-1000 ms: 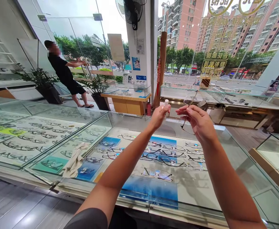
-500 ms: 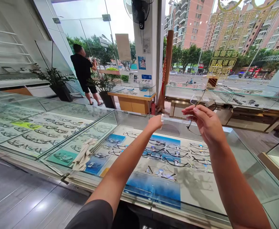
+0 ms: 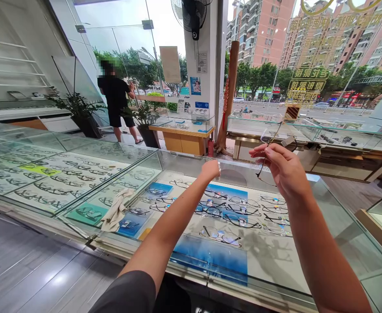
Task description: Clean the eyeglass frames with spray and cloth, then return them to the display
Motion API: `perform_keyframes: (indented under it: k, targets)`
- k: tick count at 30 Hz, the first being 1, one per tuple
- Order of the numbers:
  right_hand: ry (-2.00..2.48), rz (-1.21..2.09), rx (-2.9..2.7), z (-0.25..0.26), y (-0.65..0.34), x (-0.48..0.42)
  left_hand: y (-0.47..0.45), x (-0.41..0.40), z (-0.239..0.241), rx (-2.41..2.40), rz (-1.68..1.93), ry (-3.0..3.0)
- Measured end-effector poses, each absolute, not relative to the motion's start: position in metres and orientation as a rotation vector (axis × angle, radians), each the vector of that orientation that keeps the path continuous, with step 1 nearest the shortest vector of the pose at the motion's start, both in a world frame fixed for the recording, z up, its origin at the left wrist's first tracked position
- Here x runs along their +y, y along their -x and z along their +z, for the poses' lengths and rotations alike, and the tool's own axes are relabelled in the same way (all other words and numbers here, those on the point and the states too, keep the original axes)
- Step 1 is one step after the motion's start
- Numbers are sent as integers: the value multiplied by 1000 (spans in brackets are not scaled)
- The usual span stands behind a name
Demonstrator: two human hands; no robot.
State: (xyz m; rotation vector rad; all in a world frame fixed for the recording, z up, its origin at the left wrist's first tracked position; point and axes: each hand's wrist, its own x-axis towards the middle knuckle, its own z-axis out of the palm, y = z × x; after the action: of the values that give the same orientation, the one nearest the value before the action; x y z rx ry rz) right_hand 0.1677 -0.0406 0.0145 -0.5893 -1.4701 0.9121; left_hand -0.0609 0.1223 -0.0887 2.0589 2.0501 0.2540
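Observation:
My right hand [image 3: 284, 167] is raised over the far right of the glass display case [image 3: 178, 163]. Its thumb and fingers pinch a thin-framed pair of eyeglasses [image 3: 259, 174], partly hidden by the fingers. To the left, my left hand [image 3: 210, 170] is closed above the case, its back toward me. A small white piece [image 3: 219, 169] pokes out at the fingers; its kind is unclear. Below both hands, several pairs of eyeglasses [image 3: 220, 236] lie in rows inside the case on white and blue panels.
A crumpled beige cloth [image 3: 116, 211] lies on the case's left part. Another display case [image 3: 24, 191] full of glasses adjoins on the left. Beyond stand a wooden counter [image 3: 181, 141], potted plants [image 3: 85, 124] and a person in black [image 3: 114, 98] near the glass door.
My left hand has turned slightly, and the white piece sits lower and closer to it. The right hand keeps its pinch on the eyeglasses. The person by the door has shifted stance.

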Motion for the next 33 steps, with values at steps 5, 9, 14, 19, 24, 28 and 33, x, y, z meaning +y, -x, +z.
perform_keyframes:
  k: [5, 9, 14, 19, 24, 28, 33]
  targets:
    - [579, 918, -1486, 14, -167, -41, 62, 109, -77, 2013, 300, -2075]
    - [568, 919, -1471, 17, -168, -44, 66, 84, -39, 2029, 421, -2090]
    - [544, 926, -1462, 22, -171, -49, 85, 16, 20, 1926, 1025, -2248]
    - [535, 905, -1450, 22, -174, -49, 147, -27, 28, 2257, 955, -2222]
    - [539, 885, -1469, 20, -173, -49, 260, -27, -26, 2683, 337, -1775]
    - [537, 884, -1480, 20, -171, -51, 331, -47, -84, 2738, 219, -1450]
    - [562, 873, -1523, 19, -168, -52, 365, -74, -129, 2744, 388, -1388]
